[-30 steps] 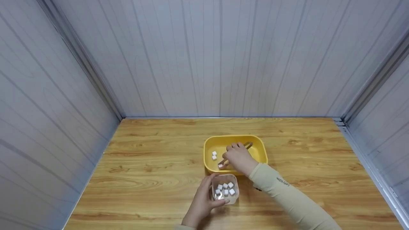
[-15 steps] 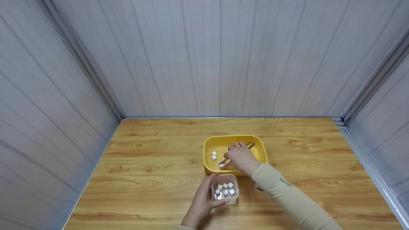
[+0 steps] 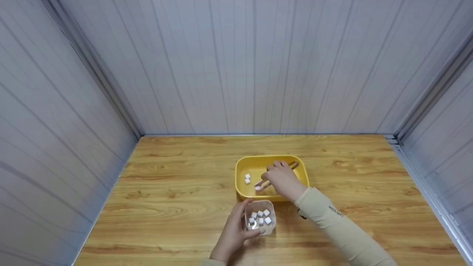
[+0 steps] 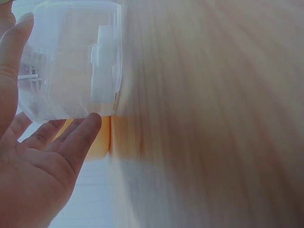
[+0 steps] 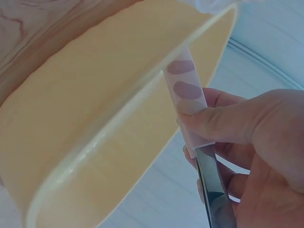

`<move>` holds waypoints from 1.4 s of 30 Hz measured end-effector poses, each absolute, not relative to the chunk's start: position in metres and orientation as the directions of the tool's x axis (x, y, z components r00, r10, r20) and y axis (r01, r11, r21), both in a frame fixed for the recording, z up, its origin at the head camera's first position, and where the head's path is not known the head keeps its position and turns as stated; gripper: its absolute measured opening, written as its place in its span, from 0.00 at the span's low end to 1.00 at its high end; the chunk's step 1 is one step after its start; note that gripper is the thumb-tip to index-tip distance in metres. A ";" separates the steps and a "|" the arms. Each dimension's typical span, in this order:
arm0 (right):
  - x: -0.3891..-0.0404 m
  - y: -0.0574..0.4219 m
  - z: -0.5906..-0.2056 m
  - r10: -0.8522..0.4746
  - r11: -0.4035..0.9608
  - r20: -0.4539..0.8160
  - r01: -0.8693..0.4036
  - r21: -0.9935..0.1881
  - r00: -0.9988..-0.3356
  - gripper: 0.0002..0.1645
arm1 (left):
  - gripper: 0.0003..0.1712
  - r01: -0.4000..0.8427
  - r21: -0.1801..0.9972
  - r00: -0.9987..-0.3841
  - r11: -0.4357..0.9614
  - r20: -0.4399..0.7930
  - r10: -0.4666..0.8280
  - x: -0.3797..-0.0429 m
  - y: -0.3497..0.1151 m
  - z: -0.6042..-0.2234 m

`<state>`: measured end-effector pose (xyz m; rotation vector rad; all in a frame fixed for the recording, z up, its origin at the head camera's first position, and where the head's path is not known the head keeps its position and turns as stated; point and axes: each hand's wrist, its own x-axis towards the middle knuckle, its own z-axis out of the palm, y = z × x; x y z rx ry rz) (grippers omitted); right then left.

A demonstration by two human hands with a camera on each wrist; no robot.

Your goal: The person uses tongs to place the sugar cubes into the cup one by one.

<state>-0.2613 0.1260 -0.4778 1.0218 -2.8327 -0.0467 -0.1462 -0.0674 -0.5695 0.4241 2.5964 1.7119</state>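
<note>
In the head view my left hand (image 3: 234, 231) grips a small clear plastic container (image 3: 269, 229) at its left side, thumb along the near side. Several white cubes (image 3: 261, 213) lie inside it. My right hand (image 3: 283, 180) is over a yellow basin (image 3: 238, 171) and holds a pair of tongs (image 3: 295, 164). At the tong tips is one white cube (image 3: 257, 188). In the right wrist view the thumb and fingers squeeze the tongs (image 5: 190, 95), which have a pale sleeve and a metal handle; the tips are hidden behind the basin's rim.
Two more white cubes (image 3: 247, 178) lie in the left part of the basin. The container stands right in front of the basin on a wood-grain table (image 3: 177, 207). Pale panel walls (image 3: 229, 66) enclose the table at the back and both sides.
My right hand and the tongs have shifted slightly right and away from me, and the cube at the tips has moved with them. The left hand and container have stayed in place.
</note>
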 end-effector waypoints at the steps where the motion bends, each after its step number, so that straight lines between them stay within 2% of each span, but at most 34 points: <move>1: -0.262 0.127 -0.477 -0.636 0.771 0.117 -0.633 0.064 -0.763 0.20 | 0.53 0.220 0.903 -0.964 0.368 0.143 0.224 -0.146 -0.067 -0.569; 6: -0.262 0.130 -0.471 -0.628 0.777 0.132 -0.629 0.043 -0.767 0.21 | 0.53 0.201 0.910 -0.967 0.362 0.126 0.220 -0.147 -0.068 -0.569; 17: -0.257 0.138 -0.460 -0.618 0.785 0.118 -0.618 0.039 -0.777 0.22 | 0.53 0.254 0.899 -0.954 0.357 0.172 0.245 -0.149 -0.068 -0.572; 42: -0.245 0.147 -0.448 -0.621 0.779 0.151 -0.627 0.012 -0.769 0.23 | 0.54 0.198 0.907 -0.967 0.371 0.120 0.225 -0.147 -0.068 -0.568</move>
